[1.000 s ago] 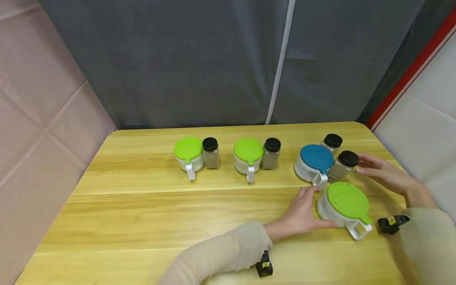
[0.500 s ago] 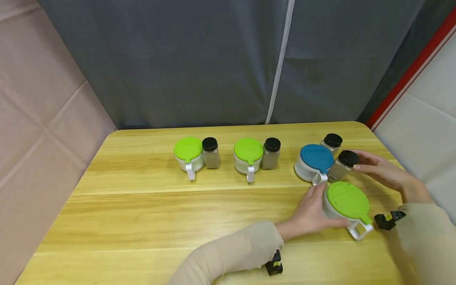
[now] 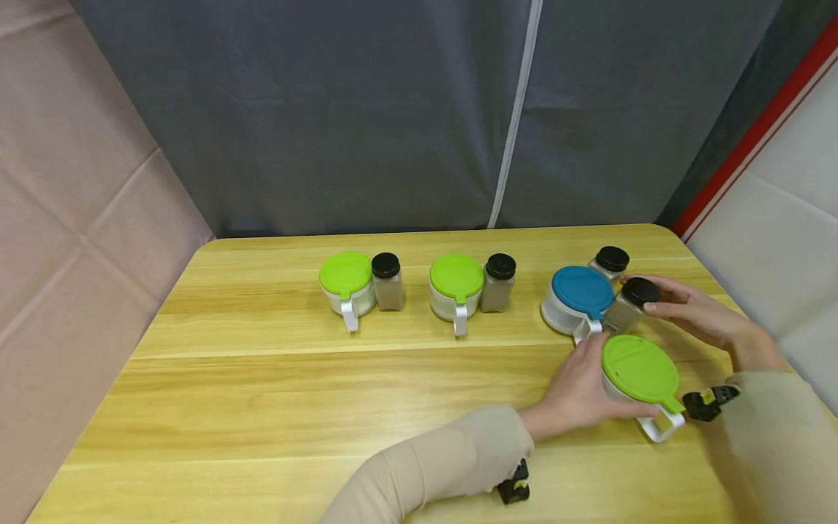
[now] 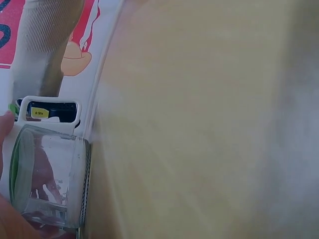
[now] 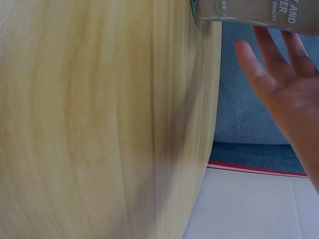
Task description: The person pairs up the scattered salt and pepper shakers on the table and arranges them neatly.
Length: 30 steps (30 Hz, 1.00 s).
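Your table (image 3: 262, 393) carries two finished pairs well off to the left of your left hand (image 3: 576, 389): a green-lidded cup (image 3: 346, 286) touching a black-capped jar (image 3: 388, 281), and a second green-lidded cup (image 3: 456, 289) touching its own jar (image 3: 499, 282). Judging by that row, two pairs are set and the right end is unsorted.

Just beyond your left hand sits the blue-lidded cup (image 3: 579, 300), with a far jar (image 3: 611, 261) behind it; whether they touch you can't tell.

Your left hand's grip is wrapped round the side of the loose green-lidded cup (image 3: 638, 378), fingers curled on its clear wall, as the left wrist view also shows (image 4: 47, 177). That cup stands on the table at the near right, handle pointing toward you.

Your right hand (image 3: 697, 313) has its grip on the near jar (image 3: 631, 302), fingertips at the cap, fingers closing round it; the jar stands between the blue cup and your palm. The right wrist view shows the fingers (image 5: 271, 74) fairly straight beside the jar's glass (image 5: 259, 12), so the clamp looks light.

Likely left: place this cup and jar as a pair.

Count: four cups, three green lids and one blue. Four jars, all black caps.
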Available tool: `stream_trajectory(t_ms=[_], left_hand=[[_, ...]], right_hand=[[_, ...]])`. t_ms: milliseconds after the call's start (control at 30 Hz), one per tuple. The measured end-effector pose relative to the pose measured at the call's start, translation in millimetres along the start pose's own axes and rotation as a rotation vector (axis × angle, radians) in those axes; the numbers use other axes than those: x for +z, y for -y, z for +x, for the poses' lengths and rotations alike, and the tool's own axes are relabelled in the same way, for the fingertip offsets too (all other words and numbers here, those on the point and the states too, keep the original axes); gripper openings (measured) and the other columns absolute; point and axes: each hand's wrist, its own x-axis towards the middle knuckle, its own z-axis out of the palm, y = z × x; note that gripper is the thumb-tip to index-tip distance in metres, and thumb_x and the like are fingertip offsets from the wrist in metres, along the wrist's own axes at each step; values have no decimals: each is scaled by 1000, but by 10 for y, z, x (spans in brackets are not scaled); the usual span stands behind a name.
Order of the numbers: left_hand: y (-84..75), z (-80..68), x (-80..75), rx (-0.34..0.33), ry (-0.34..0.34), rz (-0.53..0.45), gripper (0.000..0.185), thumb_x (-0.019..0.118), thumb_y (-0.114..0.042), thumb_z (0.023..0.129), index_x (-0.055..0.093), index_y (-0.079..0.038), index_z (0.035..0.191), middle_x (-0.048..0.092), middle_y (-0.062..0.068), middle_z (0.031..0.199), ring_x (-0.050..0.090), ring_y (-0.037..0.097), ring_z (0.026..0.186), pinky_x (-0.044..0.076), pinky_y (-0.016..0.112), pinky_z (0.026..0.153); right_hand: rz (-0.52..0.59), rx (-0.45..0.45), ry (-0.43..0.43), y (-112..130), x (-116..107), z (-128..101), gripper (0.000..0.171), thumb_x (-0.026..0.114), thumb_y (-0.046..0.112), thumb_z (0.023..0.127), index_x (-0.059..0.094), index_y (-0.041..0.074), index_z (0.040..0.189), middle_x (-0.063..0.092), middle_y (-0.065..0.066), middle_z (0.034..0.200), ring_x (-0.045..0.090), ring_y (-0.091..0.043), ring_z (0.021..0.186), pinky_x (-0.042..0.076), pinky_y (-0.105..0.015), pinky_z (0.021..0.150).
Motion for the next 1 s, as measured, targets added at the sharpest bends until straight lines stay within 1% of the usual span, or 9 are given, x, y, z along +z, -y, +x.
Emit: stream_trajectory(t_ms=[100, 300, 433, 533, 633, 767, 867, 933, 1000], left_hand=[[-12, 3, 3, -6, -9, 38, 85, 73, -53, 61, 31, -19, 127, 40, -14, 111, 38, -5, 98, 32, 10, 79], [-35, -9, 1, -32, -26, 91, 86, 70, -58, 60, 32, -20, 127, 41, -15, 111, 39, -5, 98, 33, 10, 79], [-46, -25, 0, -54, -27, 69, 86, 71, -58, 59, 33, -19, 125, 40, -14, 109, 40, -4, 95, 35, 10, 75], [-47, -42, -2, -72, -24, 43, 86, 72, -57, 58, 32, -20, 125, 40, -13, 108, 41, -3, 93, 36, 11, 72], [-45, -57, -2, -73, -26, 24, 86, 73, -56, 58, 32, -19, 124, 41, -13, 107, 42, -3, 92, 37, 11, 72], [-42, -74, 0, -65, -39, 7, 85, 74, -55, 57, 33, -20, 122, 43, -14, 104, 43, -4, 90, 37, 10, 70], [-42, -90, 0, -61, -45, -2, 85, 75, -55, 56, 33, -21, 122, 44, -15, 103, 44, -4, 89, 37, 10, 69], [-42, -105, -4, -61, -43, -5, 85, 75, -55, 56, 33, -21, 122, 44, -15, 103, 44, -4, 89, 37, 10, 70], [-42, -123, -12, -58, -36, -10, 86, 75, -54, 56, 33, -21, 123, 44, -15, 105, 43, -5, 90, 36, 10, 71]], right_hand=[[14, -20, 22, 6, 3, 8, 49, 38, -2, 92, 30, 16, 137, 41, 16, 123, 39, 5, 108, 34, -12, 78], [45, -100, 67, 11, 7, 38, 48, 34, -7, 92, 21, -1, 138, 42, 10, 127, 40, -1, 111, 36, -14, 84], [41, -112, 68, 16, 10, 36, 48, 34, -6, 92, 21, -1, 138, 41, 11, 127, 41, -1, 111, 37, -15, 84], [30, -96, 47, 17, 16, 24, 48, 35, -5, 92, 25, 5, 138, 42, 13, 126, 41, 0, 110, 37, -14, 82], [32, -79, 20, 11, 25, 11, 48, 36, -5, 92, 31, 11, 137, 45, 14, 123, 43, 0, 107, 36, -13, 80], [27, -92, 10, 9, 35, 10, 48, 35, -7, 92, 28, 6, 137, 44, 13, 124, 42, -1, 109, 36, -13, 81], [47, -109, 11, 10, 41, 7, 48, 35, -8, 91, 29, 6, 137, 45, 12, 124, 44, -2, 108, 37, -13, 81], [62, -108, 0, 14, 48, 6, 48, 36, -7, 91, 32, 9, 136, 47, 12, 122, 46, -3, 105, 37, -14, 81], [52, -96, -23, 20, 58, 0, 48, 38, -6, 91, 35, 12, 136, 48, 12, 120, 47, -2, 103, 38, -14, 80]])
